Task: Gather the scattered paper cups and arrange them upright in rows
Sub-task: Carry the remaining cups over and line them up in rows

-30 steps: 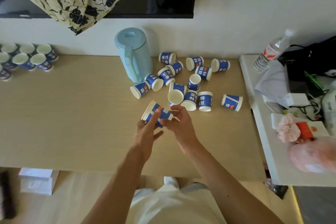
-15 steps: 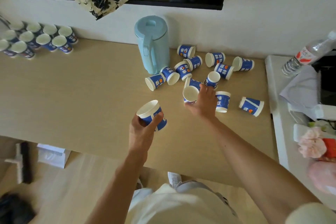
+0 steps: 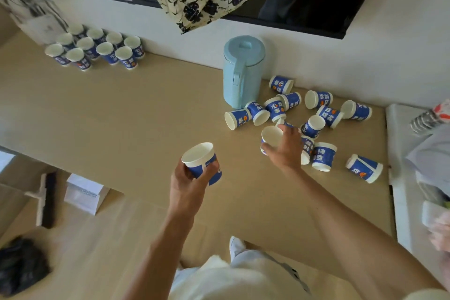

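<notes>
Our left hand (image 3: pixel 186 179) curls round an upright cup (image 3: pixel 201 162) above the table (image 3: pixel 121 117); whether a second cup nests under it, we cannot tell. Our right hand (image 3: pixel 286 148) grips a tipped cup (image 3: pixel 271 134), hiding its body, among the scattered cups (image 3: pixel 328 115) right of the jug (image 3: pixel 241 73). Upright rows (image 3: pixel 107 51) stand far left, partly blurred.
</notes>
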### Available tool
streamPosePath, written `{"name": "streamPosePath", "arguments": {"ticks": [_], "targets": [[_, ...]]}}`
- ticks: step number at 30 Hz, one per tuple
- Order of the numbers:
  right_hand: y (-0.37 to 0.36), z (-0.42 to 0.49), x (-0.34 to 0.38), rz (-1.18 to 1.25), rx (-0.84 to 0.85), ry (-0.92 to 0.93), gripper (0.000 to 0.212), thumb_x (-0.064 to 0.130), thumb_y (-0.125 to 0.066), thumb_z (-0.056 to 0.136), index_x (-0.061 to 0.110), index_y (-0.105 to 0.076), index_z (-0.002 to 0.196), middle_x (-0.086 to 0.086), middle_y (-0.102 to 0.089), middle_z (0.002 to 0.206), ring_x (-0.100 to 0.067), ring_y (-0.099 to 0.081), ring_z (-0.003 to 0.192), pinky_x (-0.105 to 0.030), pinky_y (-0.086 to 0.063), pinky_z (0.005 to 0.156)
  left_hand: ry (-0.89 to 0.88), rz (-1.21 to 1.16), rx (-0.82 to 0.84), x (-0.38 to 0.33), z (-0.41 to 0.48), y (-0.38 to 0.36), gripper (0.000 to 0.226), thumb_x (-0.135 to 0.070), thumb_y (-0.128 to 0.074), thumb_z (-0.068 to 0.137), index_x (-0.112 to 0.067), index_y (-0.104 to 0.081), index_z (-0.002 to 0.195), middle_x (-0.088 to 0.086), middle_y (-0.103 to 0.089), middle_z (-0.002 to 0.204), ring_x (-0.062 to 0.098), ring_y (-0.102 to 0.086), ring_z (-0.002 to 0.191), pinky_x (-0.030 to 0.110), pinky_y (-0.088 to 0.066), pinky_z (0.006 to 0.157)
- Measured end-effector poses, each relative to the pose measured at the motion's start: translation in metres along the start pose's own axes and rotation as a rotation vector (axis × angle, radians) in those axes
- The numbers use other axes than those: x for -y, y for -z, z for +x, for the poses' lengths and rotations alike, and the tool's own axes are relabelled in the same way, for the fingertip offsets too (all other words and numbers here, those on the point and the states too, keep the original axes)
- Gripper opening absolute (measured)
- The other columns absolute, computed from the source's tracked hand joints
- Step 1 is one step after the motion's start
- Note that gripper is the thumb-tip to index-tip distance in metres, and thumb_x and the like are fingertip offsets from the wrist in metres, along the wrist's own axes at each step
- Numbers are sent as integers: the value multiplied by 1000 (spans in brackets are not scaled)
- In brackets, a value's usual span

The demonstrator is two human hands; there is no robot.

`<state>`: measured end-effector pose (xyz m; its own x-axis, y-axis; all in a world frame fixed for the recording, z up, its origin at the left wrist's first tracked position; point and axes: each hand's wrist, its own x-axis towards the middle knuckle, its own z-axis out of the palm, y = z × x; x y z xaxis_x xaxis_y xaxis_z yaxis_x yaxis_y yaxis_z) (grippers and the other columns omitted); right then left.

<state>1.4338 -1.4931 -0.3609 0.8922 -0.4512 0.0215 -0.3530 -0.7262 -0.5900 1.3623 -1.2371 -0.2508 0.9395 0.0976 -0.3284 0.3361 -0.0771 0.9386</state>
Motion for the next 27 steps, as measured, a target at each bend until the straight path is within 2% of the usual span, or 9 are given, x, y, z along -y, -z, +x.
{"name": "streamPosePath", "arguments": {"ticks": [3,6,8,9,12,14,17,21,27], "targets": [[6,-21,39,298,-68,47,50,25,-85,75,13,-63,118,-11,-57,117,-13,-49,103,-39,-49,91,-15,-14,12,-6,3,18,43,-41,-77,66,-34,-65,107,-9,-75,97,5,-70,89,20,-52,72],[12,-44,88,459,-72,94,35,20,-82,75,21,-63,105,-3,-59,104,-16,-56,96,-30,-50,83,-55,-38,24,-18,8,43,38,-40,-77,66,-37,-64,101,-13,-75,94,-1,-70,84,17,-51,69],[13,-60,121,601,-24,82,46,14,-80,73,36,-56,105,1,-60,107,-4,-61,95,-14,-48,80,-85,-53,27,-24,11,65,41,-44,-78,63,-38,-64,101,-14,-75,94,0,-70,84,16,-51,68],[12,-68,137,654,-1,74,52,10,-81,73,37,-54,108,4,-60,109,2,-61,96,-9,-47,79,-100,-61,28,-27,12,76,45,-48,-78,60,-38,-64,101,-15,-75,94,0,-70,85,15,-52,68],[4,-91,182,761,60,26,61,2,-82,72,28,-56,122,3,-62,116,3,-62,99,-10,-49,81,-142,-68,28,-33,15,113,50,-52,-77,59,-37,-65,105,-13,-75,96,3,-70,88,15,-53,68],[-3,-106,211,859,80,15,59,0,-83,71,26,-60,119,4,-67,112,-1,-65,98,-12,-52,80,-171,-65,21,-36,17,143,48,-50,-77,62,-36,-65,106,-14,-75,96,3,-70,87,15,-53,68],[-19,-124,249,970,109,12,54,-5,-80,77,15,-66,125,-2,-73,113,-10,-69,101,-17,-56,82,-210,-73,1,-40,20,188,40,-40,-79,69,-36,-65,107,-15,-74,93,1,-70,84,14,-52,67],[-50,-150,306,1031,173,25,47,13,-81,73,20,-71,118,0,-76,110,-7,-70,96,-16,-53,77,-259,-69,-58,-43,24,255,34,-32,-79,74,-36,-64,104,-17,-73,91,-1,-70,80,12,-52,66],[-90,-166,377,1058,285,95,56,31,-79,64,20,-72,118,-2,-75,111,-12,-70,97,-20,-56,76,-290,-58,-135,-56,45,323,37,-28,-82,76,-37,-63,106,-14,-72,95,4,-69,88,12,-52,67]]}}
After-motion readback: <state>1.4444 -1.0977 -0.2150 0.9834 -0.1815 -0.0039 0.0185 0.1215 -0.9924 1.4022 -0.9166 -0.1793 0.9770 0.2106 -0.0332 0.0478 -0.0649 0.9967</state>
